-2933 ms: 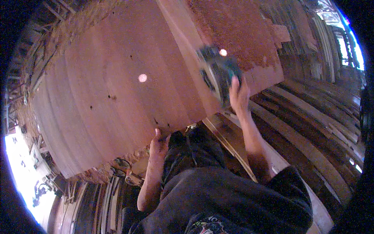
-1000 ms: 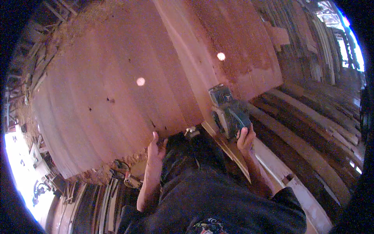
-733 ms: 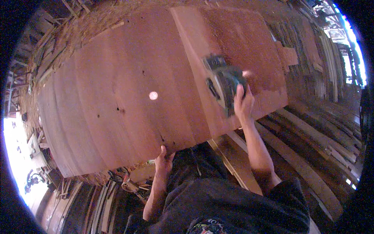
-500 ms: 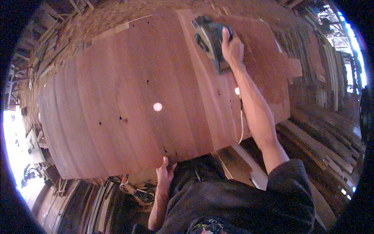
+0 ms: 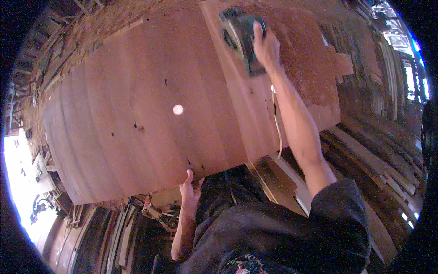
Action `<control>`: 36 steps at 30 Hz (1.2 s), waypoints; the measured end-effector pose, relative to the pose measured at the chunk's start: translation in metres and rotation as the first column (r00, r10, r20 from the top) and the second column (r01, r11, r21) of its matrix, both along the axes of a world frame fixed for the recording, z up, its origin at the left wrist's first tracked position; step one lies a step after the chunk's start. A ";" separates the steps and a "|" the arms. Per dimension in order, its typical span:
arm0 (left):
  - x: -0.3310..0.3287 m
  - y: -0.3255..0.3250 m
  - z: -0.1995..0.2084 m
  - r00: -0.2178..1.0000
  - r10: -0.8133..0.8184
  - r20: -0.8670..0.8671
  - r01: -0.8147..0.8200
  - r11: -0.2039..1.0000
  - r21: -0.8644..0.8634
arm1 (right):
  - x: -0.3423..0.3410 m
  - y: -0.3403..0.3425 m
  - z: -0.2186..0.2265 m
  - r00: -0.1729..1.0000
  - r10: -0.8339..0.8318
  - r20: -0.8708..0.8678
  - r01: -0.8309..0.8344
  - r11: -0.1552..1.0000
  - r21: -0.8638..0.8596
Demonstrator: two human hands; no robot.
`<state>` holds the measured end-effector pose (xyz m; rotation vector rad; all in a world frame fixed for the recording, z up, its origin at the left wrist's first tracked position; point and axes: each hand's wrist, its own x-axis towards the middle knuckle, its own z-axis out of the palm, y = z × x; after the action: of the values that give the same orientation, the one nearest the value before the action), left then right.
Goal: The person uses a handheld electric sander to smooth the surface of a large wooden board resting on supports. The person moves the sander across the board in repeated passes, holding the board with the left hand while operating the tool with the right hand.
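Note:
A broad reddish-brown wooden panel of joined boards lies across the view in front of me. At its far right part, my right hand is closed round the rear handle of a dark green belt sander, which rests on the panel and is slightly blurred. A pale cord runs from beneath my right forearm over the near edge. My left hand grips the near edge by my waist, thumb on top. Its other fingers are partly hidden.
Reddish sawdust covers the panel's right part. Long planks lie at the right, and more boards lean at the lower left. A bright opening is at the far left. Wood shavings spread beyond the panel.
The whole scene, panel and sander included, has shifted up and slightly left in the picture. Against the panel, the sander has barely moved, and both hands keep their hold.

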<state>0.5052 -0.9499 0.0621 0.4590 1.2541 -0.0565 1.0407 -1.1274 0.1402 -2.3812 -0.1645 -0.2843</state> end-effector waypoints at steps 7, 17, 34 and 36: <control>0.001 0.004 -0.020 0.999 -0.054 -0.009 0.053 0.996 -0.071 | -0.356 -0.162 0.015 0.940 -0.148 -0.308 0.201 0.969 0.146; 0.003 0.003 -0.023 0.998 -0.040 -0.049 0.039 0.999 -0.015 | -0.456 -0.220 -0.003 0.945 -0.182 -0.270 0.188 0.982 -0.003; 0.021 -0.012 0.024 0.992 0.050 -0.119 -0.035 0.992 0.122 | 0.102 0.056 -0.013 0.999 -0.033 -0.005 0.032 0.995 -0.099; 0.023 -0.013 0.027 0.996 0.032 -0.082 -0.022 0.993 0.115 | 0.142 0.070 -0.011 0.996 -0.078 0.046 0.082 0.993 -0.084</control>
<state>0.5283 -0.9627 0.0888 0.5427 1.3504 0.0193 1.1825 -1.0577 0.1289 -2.4719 -0.1032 -0.3726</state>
